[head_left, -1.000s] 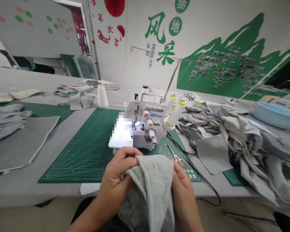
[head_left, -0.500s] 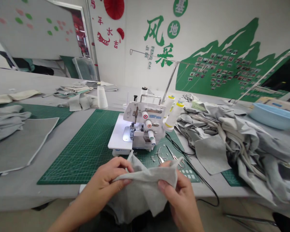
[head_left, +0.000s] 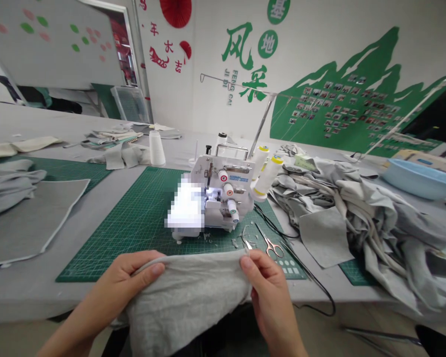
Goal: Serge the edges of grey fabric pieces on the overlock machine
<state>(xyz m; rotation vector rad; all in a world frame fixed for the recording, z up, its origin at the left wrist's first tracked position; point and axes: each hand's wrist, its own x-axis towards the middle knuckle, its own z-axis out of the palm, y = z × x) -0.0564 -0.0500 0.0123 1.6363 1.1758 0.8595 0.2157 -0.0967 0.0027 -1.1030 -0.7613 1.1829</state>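
Note:
A light grey cloth hangs in front of the table edge, its top edge stretched between both hands. My left hand pinches the top left part of the cloth between thumb and fingers. At the cloth's top right corner, my right hand is closed on the fabric. Beyond the cloth stands a white overlock sewing machine with its light on; a pixelated patch covers its left bed. The cloth and the machine are apart.
The machine stands on a green cutting mat. Scissors and black cables lie to its right, near a large heap of grey fabric. A blue basin is at far right, a thread cone at back left.
My left hand has moved left, away from my right hand. The cloth, folded and bunched before, is now spread with its top edge nearly straight.

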